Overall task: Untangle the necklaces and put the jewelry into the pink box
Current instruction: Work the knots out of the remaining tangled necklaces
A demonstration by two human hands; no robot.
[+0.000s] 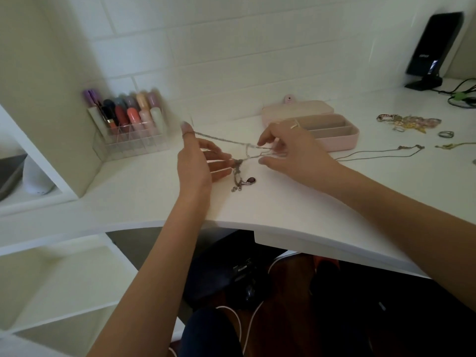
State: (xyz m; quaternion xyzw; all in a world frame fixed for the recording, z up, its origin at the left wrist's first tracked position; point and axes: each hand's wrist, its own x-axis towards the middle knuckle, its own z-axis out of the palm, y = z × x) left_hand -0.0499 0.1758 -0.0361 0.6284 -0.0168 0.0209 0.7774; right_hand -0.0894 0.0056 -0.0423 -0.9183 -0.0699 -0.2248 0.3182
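Note:
A tangle of thin silver necklaces (240,163) hangs between my two hands above the white desk, with a dark red pendant (250,180) resting on the desktop below. My left hand (198,161) has a chain looped over its raised thumb, and its fingers reach toward the knot. My right hand (288,150) pinches the strands on the other side. Behind my right hand, the pink box (342,140) lies open, its lid folded back. One silver necklace (381,153) lies stretched out on the desk to the right.
A clear organizer of lipsticks (128,124) stands at the back left. A heap of gold and pink jewelry (409,122) and rings (445,134) lie at the right. A black device on a stand (432,47) and cables (463,94) occupy the far right corner. White shelves (51,279) are left.

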